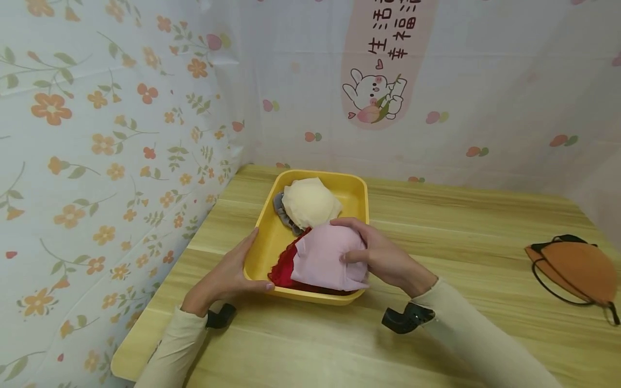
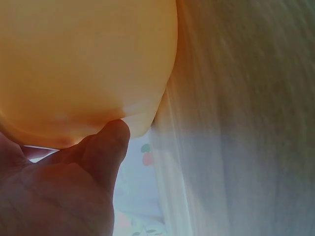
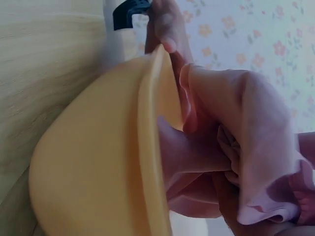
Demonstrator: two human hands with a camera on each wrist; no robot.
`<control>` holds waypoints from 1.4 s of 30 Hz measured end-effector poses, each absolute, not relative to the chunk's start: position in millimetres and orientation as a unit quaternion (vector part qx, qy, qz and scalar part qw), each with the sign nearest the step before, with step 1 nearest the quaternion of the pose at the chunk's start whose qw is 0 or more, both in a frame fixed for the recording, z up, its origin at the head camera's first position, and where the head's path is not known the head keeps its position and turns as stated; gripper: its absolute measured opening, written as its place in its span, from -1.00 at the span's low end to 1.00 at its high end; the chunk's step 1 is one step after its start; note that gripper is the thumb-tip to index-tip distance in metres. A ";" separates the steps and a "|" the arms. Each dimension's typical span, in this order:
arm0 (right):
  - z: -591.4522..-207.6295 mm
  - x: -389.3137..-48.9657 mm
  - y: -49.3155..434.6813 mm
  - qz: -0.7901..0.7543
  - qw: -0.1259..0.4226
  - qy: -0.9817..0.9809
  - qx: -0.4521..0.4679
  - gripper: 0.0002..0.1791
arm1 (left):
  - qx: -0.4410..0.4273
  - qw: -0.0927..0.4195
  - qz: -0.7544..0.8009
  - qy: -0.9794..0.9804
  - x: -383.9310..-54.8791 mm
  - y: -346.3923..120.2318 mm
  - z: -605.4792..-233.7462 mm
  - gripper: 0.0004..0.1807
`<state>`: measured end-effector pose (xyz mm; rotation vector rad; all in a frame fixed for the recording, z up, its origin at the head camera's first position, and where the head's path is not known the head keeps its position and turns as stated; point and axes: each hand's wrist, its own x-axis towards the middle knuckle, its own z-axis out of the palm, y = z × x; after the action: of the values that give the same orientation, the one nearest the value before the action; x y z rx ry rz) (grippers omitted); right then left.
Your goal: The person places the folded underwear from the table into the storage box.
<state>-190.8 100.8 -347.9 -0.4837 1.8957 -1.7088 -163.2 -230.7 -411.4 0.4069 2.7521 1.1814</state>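
Observation:
My right hand (image 1: pixel 385 257) grips a folded pink bra (image 1: pixel 322 250), thumb on its front and fingers round the back edge, over the near end of a yellow tray (image 1: pixel 317 296). In the right wrist view the pink bra (image 3: pixel 268 132) rises past the tray's rim (image 3: pixel 146 113), its fabric bunched in the fingers. My left hand (image 1: pixel 224 276) holds the tray's near left corner, thumb along the front rim. Under the pink bra shows a red lace-edged garment (image 1: pixel 283 265), partly hidden. Farther back in the tray lies a cream bra (image 1: pixel 310 202) over a grey garment (image 1: pixel 280 207).
An orange bra (image 1: pixel 582 267) with black straps lies on the wooden table (image 1: pixel 451 237) at the right. Floral cloth (image 1: pixel 121 145) hangs along the left side and the back. Black mounts (image 1: pixel 405 319) stick out from both wrists.

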 end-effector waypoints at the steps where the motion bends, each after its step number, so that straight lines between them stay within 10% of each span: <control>1: -348.6 -191.3 96.7 -0.624 0.266 0.713 -0.179 -0.25 | 0.134 0.061 0.391 0.909 -162.9 -230.7 -411.1 0.43; 25: -364.5 -195.7 56.3 -0.335 0.106 0.891 -0.286 -0.28 | 0.144 0.051 0.376 0.914 -163.6 -230.8 -409.2 0.45; 42: -367.5 -199.0 59.9 -0.249 0.110 0.914 -0.302 -0.24 | 0.142 0.050 0.382 0.912 -162.0 -230.6 -409.0 0.44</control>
<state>-199.0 59.9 -367.5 -0.8884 2.6851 -0.7314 -162.0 -230.6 -409.0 0.4326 2.7770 1.1618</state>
